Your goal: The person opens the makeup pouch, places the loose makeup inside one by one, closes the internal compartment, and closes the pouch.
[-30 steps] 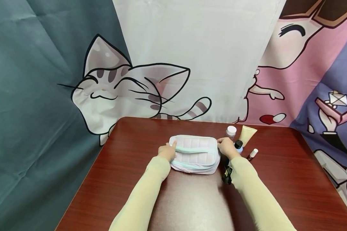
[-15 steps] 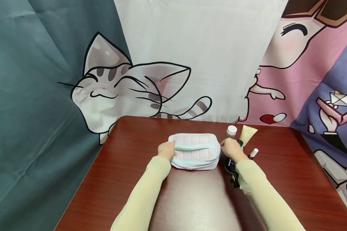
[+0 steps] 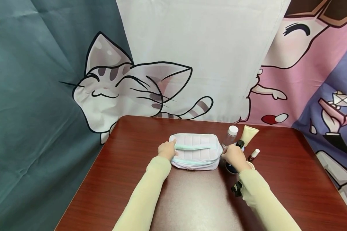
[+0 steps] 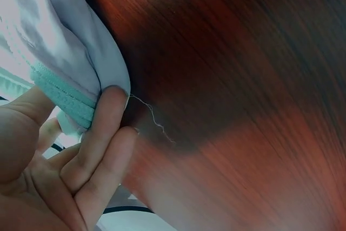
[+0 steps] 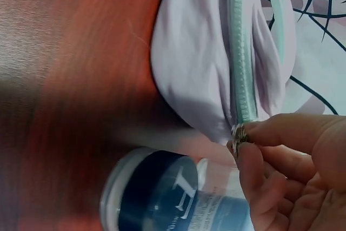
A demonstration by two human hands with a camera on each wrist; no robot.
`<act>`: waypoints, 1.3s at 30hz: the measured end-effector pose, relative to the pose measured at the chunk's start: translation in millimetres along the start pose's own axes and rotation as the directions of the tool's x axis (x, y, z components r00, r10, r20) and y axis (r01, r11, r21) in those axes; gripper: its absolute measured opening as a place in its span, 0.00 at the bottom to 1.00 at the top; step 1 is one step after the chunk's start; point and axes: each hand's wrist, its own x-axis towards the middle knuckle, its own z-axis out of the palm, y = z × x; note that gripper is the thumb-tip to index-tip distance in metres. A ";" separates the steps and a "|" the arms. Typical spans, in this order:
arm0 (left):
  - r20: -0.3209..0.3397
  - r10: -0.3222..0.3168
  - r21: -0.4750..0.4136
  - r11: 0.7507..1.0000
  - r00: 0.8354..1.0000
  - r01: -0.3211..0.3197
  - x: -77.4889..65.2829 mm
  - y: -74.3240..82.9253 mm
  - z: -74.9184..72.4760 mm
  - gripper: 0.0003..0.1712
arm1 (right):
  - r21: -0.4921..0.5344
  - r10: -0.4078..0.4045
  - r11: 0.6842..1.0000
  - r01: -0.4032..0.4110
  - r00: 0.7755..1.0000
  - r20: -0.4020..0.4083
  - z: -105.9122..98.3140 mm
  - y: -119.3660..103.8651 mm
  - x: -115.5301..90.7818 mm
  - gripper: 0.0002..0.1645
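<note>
A pale pink quilted pouch (image 3: 198, 156) with a mint handle (image 3: 192, 147) lies on the table. My left hand (image 3: 166, 150) holds its left end; in the left wrist view, fingertips press the fabric beside the mint zipper end (image 4: 64, 94). At the right end my right hand (image 3: 235, 156) pinches the metal zipper pull (image 5: 238, 136) between thumb and index finger. The zipper (image 5: 241, 63) looks closed along the stretch visible in the right wrist view. A container with a dark blue lettered band (image 5: 162, 187) stands just under the right hand.
Behind the right hand stand a clear bottle with a white cap (image 3: 233, 131), a black-capped bottle (image 3: 240, 144) and a cream tube (image 3: 248, 135). A small white-capped bottle (image 3: 253, 154) is to their right. The brown table (image 3: 127, 134) meets a printed cloth backdrop (image 3: 214, 48).
My right hand has moved slightly right and nearer me, uncovering more of the clear bottle. The pouch's front edge sits a little higher in view. My left hand has barely moved.
</note>
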 end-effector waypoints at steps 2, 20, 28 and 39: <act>0.000 -0.004 -0.011 1.000 1.000 0.004 0.0 -1.4 -0.5 0.46 | -0.009 -0.014 1.000 0.014 1.000 -0.005 2.5 1.0 -1.1 0.09; -0.068 0.026 -0.090 0.995 0.997 -0.032 2.6 -7.1 8.5 0.45 | 0.090 0.019 0.996 -0.019 1.000 0.001 39.3 -5.1 -23.6 0.12; -0.084 0.001 -0.161 0.987 0.997 -0.014 1.6 -7.2 7.7 0.43 | 0.105 0.030 0.994 -0.027 0.999 -0.027 55.9 -18.8 -29.8 0.10; -0.106 -0.059 -0.288 0.957 0.993 0.027 1.3 -6.0 11.6 0.42 | 0.080 -0.028 0.996 0.035 0.996 -0.080 70.5 -39.7 -29.9 0.09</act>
